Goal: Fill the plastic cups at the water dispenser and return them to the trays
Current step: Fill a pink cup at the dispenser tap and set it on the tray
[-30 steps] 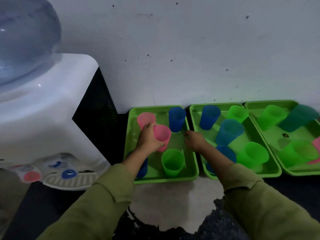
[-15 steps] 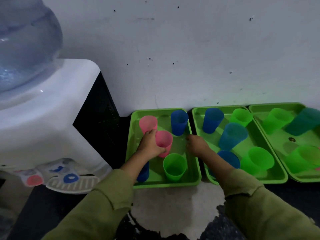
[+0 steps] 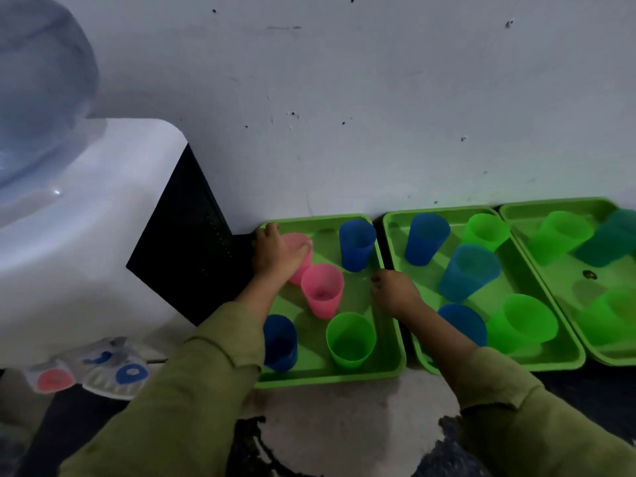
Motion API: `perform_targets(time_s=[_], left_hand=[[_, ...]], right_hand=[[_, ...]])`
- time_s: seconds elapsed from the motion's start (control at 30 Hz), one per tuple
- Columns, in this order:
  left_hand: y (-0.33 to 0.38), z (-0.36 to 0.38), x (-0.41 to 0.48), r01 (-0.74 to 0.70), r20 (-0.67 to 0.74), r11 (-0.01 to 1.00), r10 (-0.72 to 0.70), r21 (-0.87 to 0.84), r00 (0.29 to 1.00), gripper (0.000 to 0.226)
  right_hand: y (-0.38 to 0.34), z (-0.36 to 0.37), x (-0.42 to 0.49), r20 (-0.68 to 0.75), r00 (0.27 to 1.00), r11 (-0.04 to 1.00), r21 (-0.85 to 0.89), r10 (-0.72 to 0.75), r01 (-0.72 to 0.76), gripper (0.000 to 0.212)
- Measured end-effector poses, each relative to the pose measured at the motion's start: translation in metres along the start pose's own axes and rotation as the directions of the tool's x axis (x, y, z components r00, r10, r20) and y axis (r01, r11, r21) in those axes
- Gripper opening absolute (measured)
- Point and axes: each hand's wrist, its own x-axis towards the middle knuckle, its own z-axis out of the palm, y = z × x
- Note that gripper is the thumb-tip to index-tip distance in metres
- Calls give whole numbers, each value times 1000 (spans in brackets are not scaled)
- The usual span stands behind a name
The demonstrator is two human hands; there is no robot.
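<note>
Three green trays lie along the wall. In the left tray (image 3: 327,375) stand two pink cups, two blue cups and a green cup (image 3: 349,340). My left hand (image 3: 275,253) wraps around the far pink cup (image 3: 299,241) at the tray's back left corner. The near pink cup (image 3: 323,290) stands free just in front of it, with a little water in its bottom. My right hand (image 3: 392,290) rests on the left tray's right rim, fingers curled over it. The water dispenser (image 3: 86,235) stands to the left, with its red tap (image 3: 55,379) and blue tap (image 3: 131,373) low down.
The middle tray (image 3: 499,364) holds several blue and green cups. The right tray (image 3: 550,204) holds green and teal cups, partly cut off by the frame edge. A large water bottle (image 3: 34,80) tops the dispenser. A white wall is close behind the trays.
My left hand let go of the near pink cup, which now stands in the tray, and moved back onto the far pink cup. My right hand stayed on the tray rim.
</note>
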Motion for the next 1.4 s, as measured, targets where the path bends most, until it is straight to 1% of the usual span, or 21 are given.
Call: perform_targets(time_s=[0.07, 0.1, 0.17, 0.3, 0.47, 0.53, 0.63, 0.7, 0.8, 0.87, 1.07, 1.17, 1.23, 1.4], left_hand=[[-1, 5, 8, 84, 133, 994, -93, 71, 987, 97], [-2, 8, 11, 114, 184, 989, -130, 91, 974, 102], [-4, 16, 17, 144, 222, 984, -164, 106, 961, 104], [-7, 24, 17, 129, 157, 990, -135, 50, 978, 97], [-3, 16, 15, 107, 94, 994, -104, -30, 990, 91], [0, 6, 14, 66, 38, 994, -63, -87, 997, 89], [7, -13, 7, -4, -51, 977, -7, -215, 999, 89], [12, -27, 0, -52, -86, 962, 30, -267, 996, 84], [19, -47, -14, -121, -80, 950, 102, -290, 992, 80], [21, -61, -27, -173, -76, 933, 157, -316, 985, 80], [9, -104, -79, -329, -75, 860, 327, -390, 942, 82], [-11, -121, -105, -377, -57, 817, 393, -436, 918, 82], [-29, -132, -121, -407, -45, 804, 432, -434, 901, 82], [-84, -155, -157, -461, -14, 787, 500, -410, 866, 85]], right_hand=[[0, 0, -2, -8, 1000, 1000, 5, -10, 10, 28], [0, 1, -2, -11, 1000, 1000, 9, -12, 13, 27], [0, 2, 0, -11, 1000, 1000, 10, -16, 16, 26], [1, 1, -2, -2, 1000, 1000, 3, -23, 23, 27], [-4, -5, -3, 27, 999, 1000, 13, -27, 27, 25], [-11, -10, -4, 26, 999, 999, 10, -39, 39, 25], [-24, -21, -7, -19, 998, 998, 20, -59, 60, 29], [-33, -29, -12, -49, 996, 997, 31, -71, 73, 29], [-45, -39, -23, -105, 991, 995, 49, -77, 82, 28], [-52, -45, -33, -150, 987, 994, 75, -64, 76, 32], [-75, -49, -66, -226, 974, 997, 72, -23, 40, 36], [-93, -42, -82, -265, 964, 995, 102, 5, 23, 36], [-109, -34, -95, -288, 957, 991, 130, 22, 16, 35], [-147, -2, -126, -336, 942, 976, 210, 20, 54, 32]])
